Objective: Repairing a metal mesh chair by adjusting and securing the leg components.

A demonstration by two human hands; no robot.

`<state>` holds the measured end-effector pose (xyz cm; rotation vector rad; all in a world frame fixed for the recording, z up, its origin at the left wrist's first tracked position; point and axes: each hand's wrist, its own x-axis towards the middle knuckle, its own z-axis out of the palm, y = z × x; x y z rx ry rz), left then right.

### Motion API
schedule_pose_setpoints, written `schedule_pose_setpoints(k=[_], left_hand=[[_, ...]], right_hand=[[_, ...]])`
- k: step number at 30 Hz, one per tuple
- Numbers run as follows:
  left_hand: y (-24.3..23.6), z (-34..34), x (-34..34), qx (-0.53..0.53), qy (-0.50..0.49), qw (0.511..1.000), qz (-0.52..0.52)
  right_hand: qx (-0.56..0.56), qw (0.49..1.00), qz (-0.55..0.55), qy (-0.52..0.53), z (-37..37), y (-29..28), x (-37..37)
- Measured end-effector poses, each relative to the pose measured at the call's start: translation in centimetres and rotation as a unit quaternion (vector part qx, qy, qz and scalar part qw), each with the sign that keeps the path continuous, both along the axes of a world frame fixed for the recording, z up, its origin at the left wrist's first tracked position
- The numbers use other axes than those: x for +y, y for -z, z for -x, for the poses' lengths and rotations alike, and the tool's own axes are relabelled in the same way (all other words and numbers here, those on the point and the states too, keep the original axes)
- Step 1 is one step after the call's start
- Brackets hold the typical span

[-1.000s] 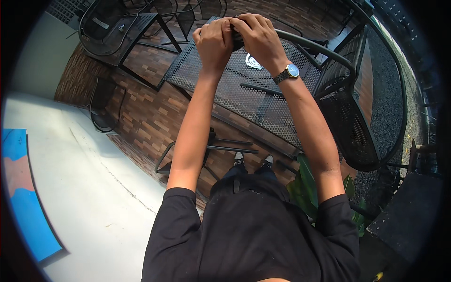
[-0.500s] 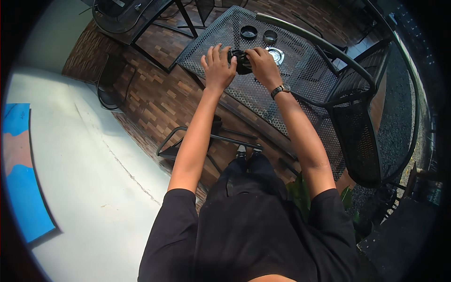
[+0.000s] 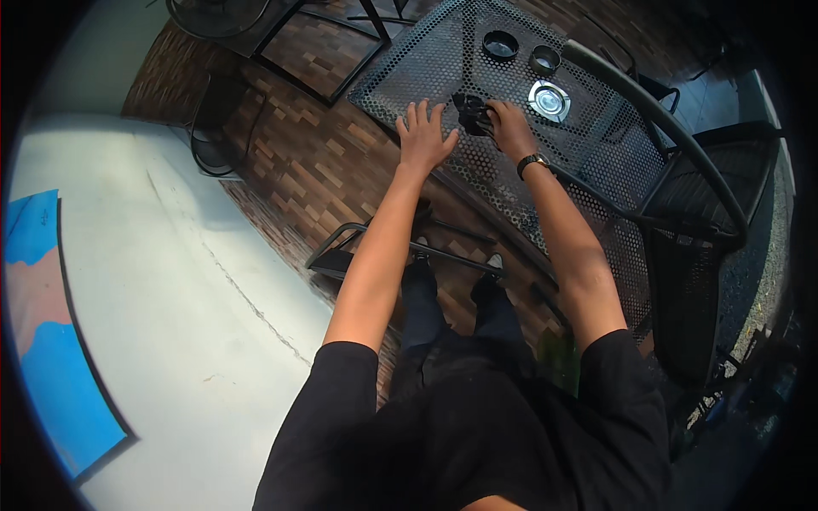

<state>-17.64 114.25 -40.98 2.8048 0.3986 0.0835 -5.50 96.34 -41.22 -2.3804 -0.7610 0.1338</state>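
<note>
A small dark bundle, black and crumpled-looking, (image 3: 469,107) is at the near left part of the perforated metal table (image 3: 417,64). Its kind is hard to make out. My right hand (image 3: 513,129), with a watch at the wrist, has its bent fingers on the bundle's right side. My left hand (image 3: 423,140) is empty, fingers spread, just left of the bundle and apart from it, by the table's edge. Beyond the bundle are a round black ashtray (image 3: 500,46), a smaller dark round ashtray (image 3: 545,60) and a silver ashtray (image 3: 549,101).
A metal chair with a curved armrest (image 3: 669,115) stands against the table's right side. Another chair's frame (image 3: 345,238) is below my left forearm. A dark table (image 3: 230,21) stands far left. The white wall (image 3: 187,341) with a blue-and-pink panel (image 3: 64,400) fills the left.
My left hand has come away from the black bundle, its fingers spreading. The bundle sits lower toward the table, my right hand still on it. The view has shifted.
</note>
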Motion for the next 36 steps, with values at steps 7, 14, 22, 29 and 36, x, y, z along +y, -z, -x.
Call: schedule_pose_setpoints(k=[7, 14, 22, 29, 36], left_hand=[[2.9, -4.0, 5.0, -0.005, 0.078, 0.997, 0.015], [-0.2, -5.6, 5.5, -0.072, 0.151, 0.986, -0.018], [-3.8, -2.5, 0.0, -0.05, 0.179, 0.982, -0.041], [-6.6, -2.6, -2.2, -0.069, 0.188, 0.979, -0.038], [-8.0, -4.6, -3.8, -0.045, 0.226, 0.973, -0.031]], right_hand=[[-0.056, 0.989, 0.106, 0.084, -0.8, 3.1, 5.5], [-0.114, 0.975, 0.127, 0.144, 1.9, -1.5, 4.6], [-0.088, 0.96, 0.188, 0.186, 5.3, -4.3, -3.9], [-0.104, 0.961, 0.17, 0.191, 5.4, -7.0, -6.7], [-0.1, 0.958, 0.14, 0.228, 4.7, -9.4, -8.0]])
